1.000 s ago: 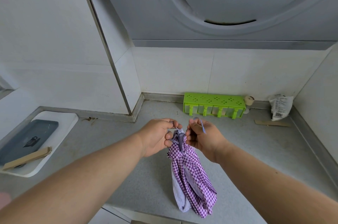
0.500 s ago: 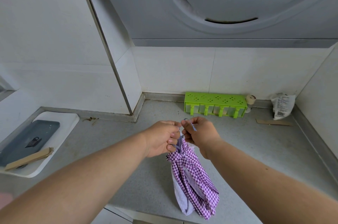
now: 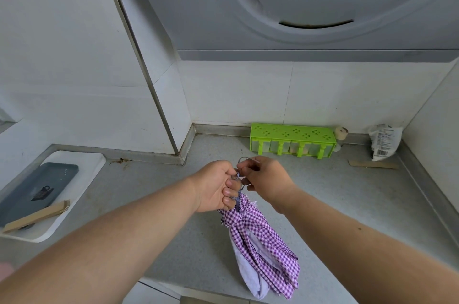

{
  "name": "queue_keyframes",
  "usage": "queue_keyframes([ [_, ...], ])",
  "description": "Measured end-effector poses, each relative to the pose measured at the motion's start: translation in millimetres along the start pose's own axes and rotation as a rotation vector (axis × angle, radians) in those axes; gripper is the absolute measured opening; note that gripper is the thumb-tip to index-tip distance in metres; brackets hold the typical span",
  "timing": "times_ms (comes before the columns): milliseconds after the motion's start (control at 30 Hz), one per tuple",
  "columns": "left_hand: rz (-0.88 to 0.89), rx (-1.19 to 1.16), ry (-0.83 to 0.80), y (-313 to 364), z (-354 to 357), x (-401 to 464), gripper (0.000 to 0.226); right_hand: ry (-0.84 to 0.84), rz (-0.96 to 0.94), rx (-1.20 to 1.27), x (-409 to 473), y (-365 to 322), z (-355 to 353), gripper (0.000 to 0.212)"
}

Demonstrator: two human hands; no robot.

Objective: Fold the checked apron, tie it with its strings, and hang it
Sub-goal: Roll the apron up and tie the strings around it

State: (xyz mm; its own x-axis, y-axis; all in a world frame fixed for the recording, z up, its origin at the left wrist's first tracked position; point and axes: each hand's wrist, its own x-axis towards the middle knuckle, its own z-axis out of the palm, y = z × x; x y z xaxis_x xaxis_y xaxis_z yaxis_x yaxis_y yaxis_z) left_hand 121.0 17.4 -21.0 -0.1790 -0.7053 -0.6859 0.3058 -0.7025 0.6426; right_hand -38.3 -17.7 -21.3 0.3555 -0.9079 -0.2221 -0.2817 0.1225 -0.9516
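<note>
Since a moment ago, my right hand (image 3: 264, 179) has drawn in against my left hand (image 3: 218, 185). My left fingers grip the top of the bundled checked apron (image 3: 258, 244), which hangs above the counter (image 3: 347, 194). My right fingertips pinch its string (image 3: 244, 160), looped just above my knuckles. A green rack (image 3: 293, 141) stands by the wall.

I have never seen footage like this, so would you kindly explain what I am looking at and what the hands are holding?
There is no machine here: a camera worn on a person's head looks down at their two bare hands over a grey kitchen counter. The left hand grips the top of a bundled purple checked apron, which hangs down. The right hand pinches its thin string. On the counter at the back stand a green rack and a white packet; a white tray sits at the left.
</note>
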Motion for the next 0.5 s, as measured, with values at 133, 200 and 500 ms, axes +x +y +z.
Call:
queue_keyframes([
  [133,0.003,-0.015,-0.005,1.2,-2.1,-0.3,0.015,-0.080,-0.116,-0.240,2.1,3.5,0.1,0.026],
  [200,0.003,0.016,-0.024,1.5,-3.9,-0.2,0.021,-0.132,-0.145,-0.289,2.8,4.6,-1.0,0.016],
  [500,0.007,0.059,0.050,-3.2,-1.8,-4.4,0.049,-0.108,-0.231,-0.368,3.4,7.1,4.8,0.008],
])
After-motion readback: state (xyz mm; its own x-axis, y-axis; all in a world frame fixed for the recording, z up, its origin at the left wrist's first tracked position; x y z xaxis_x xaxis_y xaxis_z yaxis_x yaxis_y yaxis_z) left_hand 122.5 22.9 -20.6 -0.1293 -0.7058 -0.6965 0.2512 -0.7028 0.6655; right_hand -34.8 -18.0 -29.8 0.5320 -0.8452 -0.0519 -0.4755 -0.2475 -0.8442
